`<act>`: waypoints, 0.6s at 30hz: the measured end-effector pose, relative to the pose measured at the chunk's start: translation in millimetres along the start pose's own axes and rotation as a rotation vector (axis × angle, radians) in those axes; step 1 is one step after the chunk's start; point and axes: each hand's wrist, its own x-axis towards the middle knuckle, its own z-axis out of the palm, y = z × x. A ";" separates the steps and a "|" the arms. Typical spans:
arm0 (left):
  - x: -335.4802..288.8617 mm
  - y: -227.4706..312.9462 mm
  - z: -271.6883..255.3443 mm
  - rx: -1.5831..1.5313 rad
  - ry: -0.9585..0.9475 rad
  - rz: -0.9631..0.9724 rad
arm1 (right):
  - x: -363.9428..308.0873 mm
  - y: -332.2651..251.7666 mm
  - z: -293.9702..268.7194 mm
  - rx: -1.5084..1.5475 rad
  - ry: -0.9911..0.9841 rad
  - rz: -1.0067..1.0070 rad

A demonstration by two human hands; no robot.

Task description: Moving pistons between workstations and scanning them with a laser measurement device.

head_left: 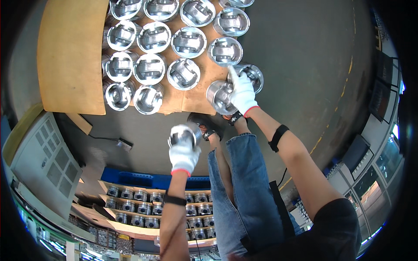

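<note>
My left hand [184, 157], in a white knitted glove with a red cuff, is closed on a metal piston [186, 134]. It holds this piston above the floor, in front of the table's near edge. My right hand [244, 92], gloved alike, reaches to the table's near right corner. Its fingers grip a slightly blurred piston [219, 96] there. Another piston [254, 77] lies just behind that hand, partly covered by it; whether the hand touches it, I cannot tell. Several shiny pistons stand in rows, such as this one [183, 74], on the brown board surface [191, 99].
A tan panel [72, 56] adjoins the rows on the left. Behind me, tiered shelves with several pistons [140, 195] stand by a blue pallet [130, 177]. A pale cabinet [43, 152] is at left. A small dark box with a cable [125, 144] lies on the floor.
</note>
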 end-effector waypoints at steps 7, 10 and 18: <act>-115.3 1.3 43.9 -0.240 -0.495 -0.366 | 51.6 16.5 -6.7 -0.124 -0.144 0.125; -171.2 -19.1 74.5 -0.168 -0.524 -0.446 | 61.3 -1.3 -4.5 -0.069 -0.260 0.145; -364.3 22.5 73.0 -0.357 -0.326 -0.569 | 10.3 7.5 -91.6 -0.189 -0.319 -0.131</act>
